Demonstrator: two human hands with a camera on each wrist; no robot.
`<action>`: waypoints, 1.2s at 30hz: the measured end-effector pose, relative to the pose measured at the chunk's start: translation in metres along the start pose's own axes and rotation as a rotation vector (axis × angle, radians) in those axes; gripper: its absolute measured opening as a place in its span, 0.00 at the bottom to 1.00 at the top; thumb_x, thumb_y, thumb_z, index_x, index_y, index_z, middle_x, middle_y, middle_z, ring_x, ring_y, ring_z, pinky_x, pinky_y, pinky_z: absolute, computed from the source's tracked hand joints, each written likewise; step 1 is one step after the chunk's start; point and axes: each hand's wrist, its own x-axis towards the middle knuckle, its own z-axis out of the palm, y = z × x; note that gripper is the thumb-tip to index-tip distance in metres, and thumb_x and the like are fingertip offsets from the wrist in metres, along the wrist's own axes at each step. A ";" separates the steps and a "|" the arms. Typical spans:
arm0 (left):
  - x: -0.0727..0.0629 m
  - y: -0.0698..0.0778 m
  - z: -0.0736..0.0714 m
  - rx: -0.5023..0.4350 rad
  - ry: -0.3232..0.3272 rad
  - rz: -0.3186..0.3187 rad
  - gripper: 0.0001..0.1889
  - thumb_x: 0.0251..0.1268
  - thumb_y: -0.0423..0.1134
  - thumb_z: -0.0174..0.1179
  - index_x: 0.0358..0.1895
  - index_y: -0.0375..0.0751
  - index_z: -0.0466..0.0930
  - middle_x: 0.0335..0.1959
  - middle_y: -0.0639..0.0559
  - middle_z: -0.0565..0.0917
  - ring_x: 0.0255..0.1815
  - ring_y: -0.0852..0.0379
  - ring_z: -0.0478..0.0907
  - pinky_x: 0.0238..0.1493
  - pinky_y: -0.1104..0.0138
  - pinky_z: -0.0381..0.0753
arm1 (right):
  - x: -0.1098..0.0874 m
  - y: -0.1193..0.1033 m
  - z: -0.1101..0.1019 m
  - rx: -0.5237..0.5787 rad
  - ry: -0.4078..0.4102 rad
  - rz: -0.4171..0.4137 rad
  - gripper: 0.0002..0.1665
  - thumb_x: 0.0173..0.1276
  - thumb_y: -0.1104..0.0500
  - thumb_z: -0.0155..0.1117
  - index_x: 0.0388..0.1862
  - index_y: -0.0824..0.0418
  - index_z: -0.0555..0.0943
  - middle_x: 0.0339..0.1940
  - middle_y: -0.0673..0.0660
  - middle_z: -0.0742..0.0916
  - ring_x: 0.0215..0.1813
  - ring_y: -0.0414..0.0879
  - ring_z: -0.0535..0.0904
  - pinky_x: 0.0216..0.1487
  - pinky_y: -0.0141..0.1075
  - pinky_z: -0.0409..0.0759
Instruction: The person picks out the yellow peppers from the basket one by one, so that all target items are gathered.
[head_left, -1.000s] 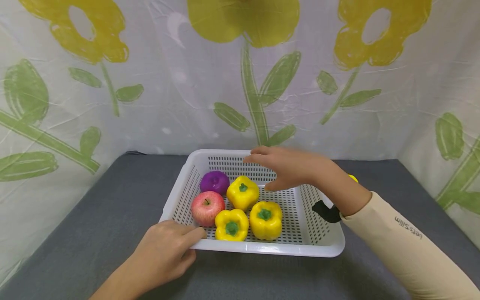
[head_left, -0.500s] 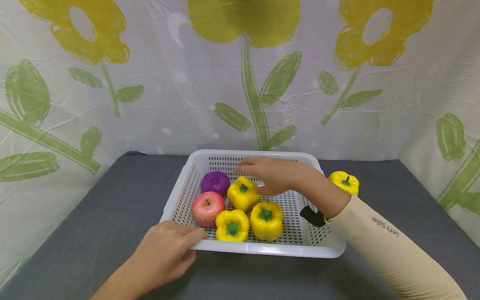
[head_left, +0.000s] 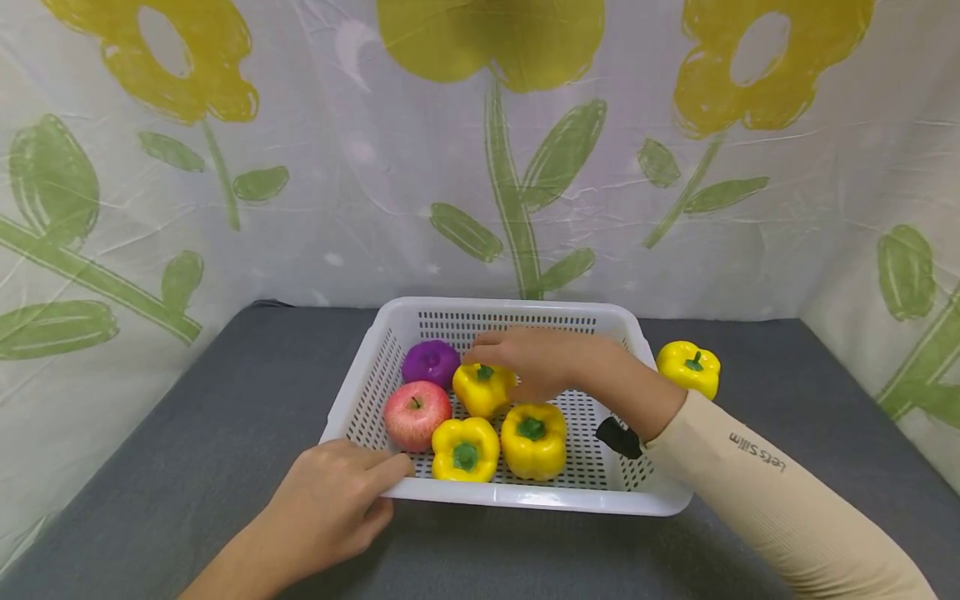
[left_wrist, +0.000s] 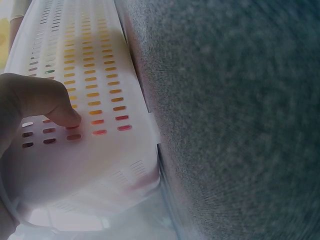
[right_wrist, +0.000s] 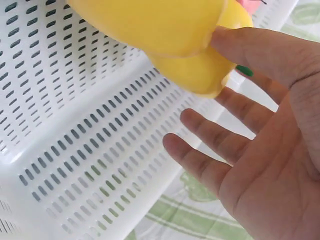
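Observation:
My left hand [head_left: 326, 504] grips the near-left corner of a white perforated plastic basket [head_left: 555, 497]. In the left wrist view, its thumb [left_wrist: 52, 100] presses the basket's outer wall. Inside the basket, my right hand [head_left: 528, 358] reaches over the rear yellow bell pepper [head_left: 482, 393]. The right wrist view has its thumb close against yellow pepper skin, while the other fingers [right_wrist: 212, 137] are spread and fairly straight. Two more bell peppers, the front-left one [head_left: 463, 454] and the front-right one [head_left: 534, 443], sit nearer me. To the left lie a red apple [head_left: 417, 417] and a purple rounded fruit or vegetable [head_left: 431, 363].
Another yellow bell pepper [head_left: 688, 367] lies on the dark grey tabletop [head_left: 202, 433], just right of the basket. A flower-printed white cloth [head_left: 337, 167] hangs behind the table and along its sides. A black band [head_left: 618, 437] is at my right wrist.
My right hand has moved left and down, onto the rear yellow bell pepper. The pepper outside the basket has come into view from behind the arm. My left hand keeps its place.

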 end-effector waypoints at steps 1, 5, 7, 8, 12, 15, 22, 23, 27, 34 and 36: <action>0.000 0.000 0.000 0.000 -0.001 -0.001 0.17 0.36 0.32 0.67 0.33 0.52 0.74 0.22 0.66 0.74 0.19 0.65 0.67 0.24 0.69 0.69 | 0.000 -0.001 0.000 0.013 -0.001 0.006 0.40 0.60 0.64 0.73 0.72 0.49 0.72 0.69 0.50 0.75 0.70 0.49 0.69 0.67 0.46 0.69; 0.000 0.000 0.000 -0.001 -0.014 -0.013 0.17 0.37 0.32 0.68 0.33 0.52 0.75 0.23 0.66 0.76 0.19 0.64 0.69 0.25 0.68 0.71 | 0.002 -0.002 0.003 0.034 0.012 0.010 0.39 0.59 0.63 0.75 0.69 0.50 0.72 0.63 0.49 0.79 0.65 0.46 0.73 0.65 0.44 0.71; 0.000 0.000 -0.001 -0.001 -0.020 -0.019 0.17 0.38 0.32 0.68 0.33 0.52 0.76 0.23 0.65 0.77 0.20 0.64 0.70 0.25 0.68 0.72 | 0.003 -0.002 0.004 0.026 0.016 0.009 0.39 0.59 0.62 0.75 0.69 0.50 0.72 0.61 0.49 0.79 0.64 0.46 0.74 0.65 0.43 0.71; 0.000 0.000 -0.001 0.000 -0.019 -0.020 0.17 0.38 0.32 0.68 0.34 0.52 0.76 0.23 0.65 0.77 0.20 0.64 0.70 0.25 0.68 0.72 | 0.003 -0.002 0.004 0.019 0.016 0.009 0.39 0.59 0.61 0.75 0.69 0.50 0.71 0.61 0.49 0.79 0.64 0.46 0.74 0.65 0.42 0.71; 0.000 0.001 -0.001 0.002 -0.009 -0.014 0.17 0.37 0.32 0.68 0.33 0.52 0.75 0.22 0.66 0.76 0.19 0.64 0.69 0.25 0.68 0.71 | 0.006 -0.003 0.006 0.007 0.019 0.014 0.42 0.58 0.58 0.76 0.71 0.49 0.71 0.63 0.49 0.78 0.65 0.46 0.73 0.65 0.44 0.71; 0.000 0.001 -0.001 -0.001 -0.009 -0.013 0.17 0.37 0.32 0.68 0.33 0.52 0.75 0.22 0.66 0.76 0.19 0.65 0.68 0.25 0.68 0.71 | 0.007 -0.004 0.008 0.017 0.011 0.028 0.46 0.56 0.57 0.78 0.73 0.47 0.70 0.65 0.50 0.77 0.66 0.47 0.72 0.64 0.46 0.72; 0.001 0.001 -0.001 -0.005 -0.011 -0.011 0.17 0.37 0.32 0.68 0.33 0.52 0.75 0.23 0.65 0.77 0.20 0.64 0.70 0.25 0.68 0.72 | 0.009 -0.005 0.012 0.016 -0.007 0.031 0.47 0.55 0.57 0.79 0.74 0.48 0.68 0.67 0.51 0.75 0.65 0.48 0.73 0.64 0.46 0.73; 0.001 0.000 -0.001 -0.005 -0.009 -0.007 0.17 0.37 0.32 0.68 0.33 0.52 0.75 0.23 0.65 0.77 0.20 0.64 0.70 0.25 0.68 0.72 | 0.009 -0.005 0.012 0.009 -0.007 0.024 0.46 0.55 0.56 0.79 0.73 0.48 0.69 0.66 0.51 0.76 0.65 0.48 0.73 0.64 0.46 0.72; 0.001 0.000 -0.001 -0.001 0.002 0.006 0.17 0.37 0.31 0.67 0.33 0.52 0.74 0.22 0.65 0.75 0.20 0.63 0.70 0.25 0.68 0.72 | 0.009 -0.005 0.012 -0.022 -0.004 -0.008 0.44 0.56 0.56 0.78 0.71 0.51 0.69 0.63 0.52 0.78 0.64 0.47 0.73 0.65 0.44 0.72; 0.000 0.000 0.000 0.001 -0.004 0.001 0.17 0.37 0.32 0.67 0.33 0.52 0.74 0.22 0.65 0.76 0.19 0.63 0.69 0.25 0.68 0.71 | 0.006 -0.005 0.012 -0.022 -0.016 0.013 0.45 0.57 0.56 0.78 0.72 0.51 0.69 0.62 0.51 0.79 0.64 0.47 0.73 0.65 0.44 0.72; 0.000 -0.001 0.000 0.003 -0.007 0.001 0.16 0.37 0.32 0.67 0.33 0.52 0.74 0.22 0.65 0.75 0.19 0.63 0.68 0.25 0.68 0.70 | 0.005 -0.005 0.012 -0.009 -0.021 0.033 0.45 0.57 0.56 0.78 0.73 0.50 0.69 0.62 0.51 0.78 0.64 0.47 0.73 0.65 0.45 0.72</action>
